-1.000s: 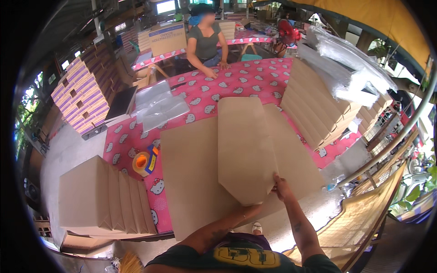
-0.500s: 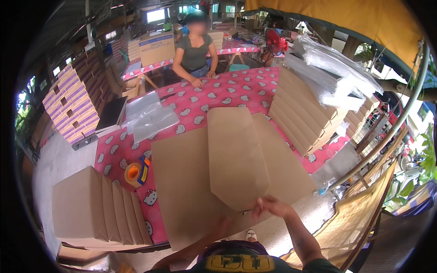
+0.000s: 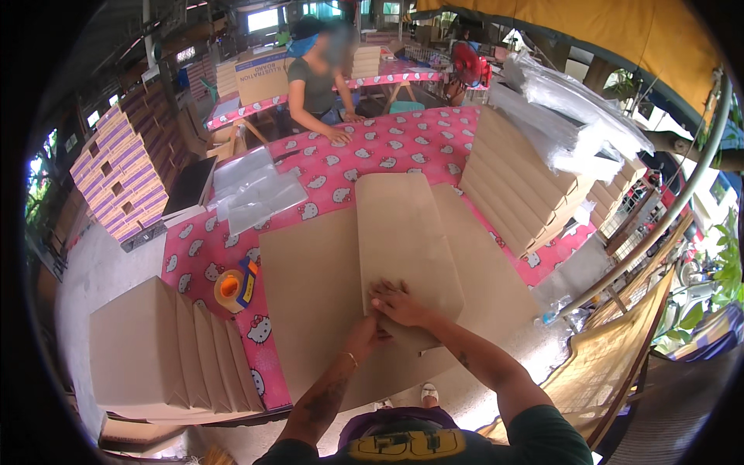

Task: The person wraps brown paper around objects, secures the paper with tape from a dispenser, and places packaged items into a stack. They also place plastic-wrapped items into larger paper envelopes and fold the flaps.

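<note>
— Where is the folded cardboard piece [image 3: 403,240]?
— On the big cardboard sheet [image 3: 310,294] on your bench [image 3: 194,256]. Your right hand [image 3: 399,304] presses it, fingers spread flat; your left hand [image 3: 370,329] is tucked beneath, fingers hidden.

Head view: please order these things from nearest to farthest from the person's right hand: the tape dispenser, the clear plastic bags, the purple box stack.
Measured from the right hand, which lies on the folded cardboard piece:
1. Tape dispenser, to its left on the pink tablecloth.
2. Clear plastic bags, farther up and left on the table.
3. Purple box stack, far left, beyond the table edge.
</note>
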A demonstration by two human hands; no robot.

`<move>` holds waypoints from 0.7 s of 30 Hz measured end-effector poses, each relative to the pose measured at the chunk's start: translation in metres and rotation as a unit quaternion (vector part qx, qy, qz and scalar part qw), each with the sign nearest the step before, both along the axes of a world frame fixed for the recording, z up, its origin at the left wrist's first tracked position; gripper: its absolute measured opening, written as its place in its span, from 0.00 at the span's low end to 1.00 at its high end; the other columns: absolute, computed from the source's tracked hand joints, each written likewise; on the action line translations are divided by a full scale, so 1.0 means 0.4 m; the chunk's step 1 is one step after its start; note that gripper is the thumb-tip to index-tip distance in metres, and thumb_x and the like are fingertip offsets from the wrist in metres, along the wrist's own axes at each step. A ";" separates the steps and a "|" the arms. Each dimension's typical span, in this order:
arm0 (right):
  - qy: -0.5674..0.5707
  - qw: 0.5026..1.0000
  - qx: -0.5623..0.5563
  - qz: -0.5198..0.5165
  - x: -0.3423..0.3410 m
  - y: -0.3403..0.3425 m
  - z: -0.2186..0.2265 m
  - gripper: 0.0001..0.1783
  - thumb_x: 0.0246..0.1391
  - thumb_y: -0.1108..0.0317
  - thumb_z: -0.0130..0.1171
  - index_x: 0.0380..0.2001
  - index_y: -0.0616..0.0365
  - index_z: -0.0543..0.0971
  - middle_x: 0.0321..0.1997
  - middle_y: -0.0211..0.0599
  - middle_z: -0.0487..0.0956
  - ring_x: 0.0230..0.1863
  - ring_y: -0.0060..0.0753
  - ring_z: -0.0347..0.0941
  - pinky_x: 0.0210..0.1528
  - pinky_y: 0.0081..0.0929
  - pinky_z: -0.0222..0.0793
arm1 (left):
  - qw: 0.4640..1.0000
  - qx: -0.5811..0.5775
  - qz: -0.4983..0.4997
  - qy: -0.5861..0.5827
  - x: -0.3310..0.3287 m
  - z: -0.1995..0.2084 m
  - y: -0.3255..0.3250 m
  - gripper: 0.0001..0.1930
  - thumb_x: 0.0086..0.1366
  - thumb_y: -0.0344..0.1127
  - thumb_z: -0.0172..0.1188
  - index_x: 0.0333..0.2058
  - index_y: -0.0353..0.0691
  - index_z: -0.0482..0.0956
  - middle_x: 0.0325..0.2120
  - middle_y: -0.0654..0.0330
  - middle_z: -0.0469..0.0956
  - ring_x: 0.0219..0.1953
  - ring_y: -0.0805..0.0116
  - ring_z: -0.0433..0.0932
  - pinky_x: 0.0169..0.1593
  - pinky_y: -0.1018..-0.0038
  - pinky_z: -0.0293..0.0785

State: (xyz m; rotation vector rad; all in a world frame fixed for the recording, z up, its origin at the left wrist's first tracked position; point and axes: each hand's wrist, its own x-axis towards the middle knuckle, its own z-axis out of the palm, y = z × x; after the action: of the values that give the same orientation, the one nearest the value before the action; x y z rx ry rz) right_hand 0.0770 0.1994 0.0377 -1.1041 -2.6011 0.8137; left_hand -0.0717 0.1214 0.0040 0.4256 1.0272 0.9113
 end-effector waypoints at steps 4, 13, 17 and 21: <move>0.004 1.000 0.014 -0.017 -0.008 -0.004 -0.003 0.32 0.70 0.40 0.32 0.67 0.44 0.67 0.76 0.30 0.57 0.78 0.42 0.42 0.74 0.61 0.26 | 0.989 0.126 0.028 0.068 0.020 -0.087 0.001 0.23 0.74 0.51 0.47 0.56 0.40 0.70 0.43 0.54 0.77 0.46 0.63 0.80 0.43 0.66 0.80; -0.004 0.999 0.042 -0.027 -0.002 -0.003 -0.007 0.28 0.70 0.46 0.36 0.65 0.43 0.69 0.74 0.30 0.61 0.77 0.40 0.46 0.73 0.63 0.34 | 0.996 0.071 -0.006 -0.061 0.153 -0.006 -0.180 0.16 0.76 0.39 0.43 0.50 0.33 0.73 0.38 0.53 0.81 0.41 0.59 0.83 0.45 0.62 0.81; 0.013 0.994 0.111 0.007 -0.004 -0.002 -0.010 0.26 0.68 0.49 0.42 0.65 0.44 0.69 0.73 0.32 0.62 0.76 0.41 0.48 0.74 0.59 0.36 | 0.920 0.244 -0.301 0.059 0.136 -0.019 -0.235 0.14 0.75 0.37 0.49 0.44 0.31 0.76 0.34 0.54 0.82 0.37 0.63 0.83 0.44 0.65 0.81; 0.033 0.998 0.048 0.024 0.012 0.068 0.055 0.28 0.66 0.52 0.48 0.64 0.51 0.69 0.71 0.41 0.64 0.73 0.46 0.54 0.73 0.57 0.44 | 0.854 0.350 -0.384 -0.036 0.068 0.098 -0.168 0.14 0.73 0.41 0.53 0.37 0.36 0.80 0.29 0.60 0.82 0.32 0.72 0.80 0.39 0.72 0.78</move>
State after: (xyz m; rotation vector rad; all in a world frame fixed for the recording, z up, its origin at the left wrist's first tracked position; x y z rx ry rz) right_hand 0.0819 0.2266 0.0598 -0.9750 -2.5925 0.7132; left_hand -0.0445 0.0544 0.0431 1.3007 0.3362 0.5218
